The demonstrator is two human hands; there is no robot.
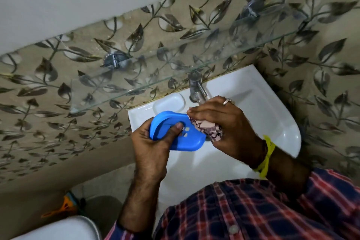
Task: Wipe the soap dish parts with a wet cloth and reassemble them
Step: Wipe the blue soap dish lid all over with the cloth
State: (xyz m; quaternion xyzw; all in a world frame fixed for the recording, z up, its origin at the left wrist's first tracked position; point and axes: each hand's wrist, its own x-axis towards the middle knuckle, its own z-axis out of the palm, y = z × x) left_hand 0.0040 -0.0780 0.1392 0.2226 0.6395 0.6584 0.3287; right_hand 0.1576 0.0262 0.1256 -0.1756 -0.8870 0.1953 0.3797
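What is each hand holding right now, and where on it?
The left hand grips the blue soap dish by its left end, thumb inside the tray. The right hand pinches the patterned cloth, bunched against the dish's right end.

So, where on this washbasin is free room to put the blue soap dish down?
The moulded soap recess on the washbasin rim left of the tap is bare, as is the rim right of it. The bowl centre is crowded by both hands and the cloth.
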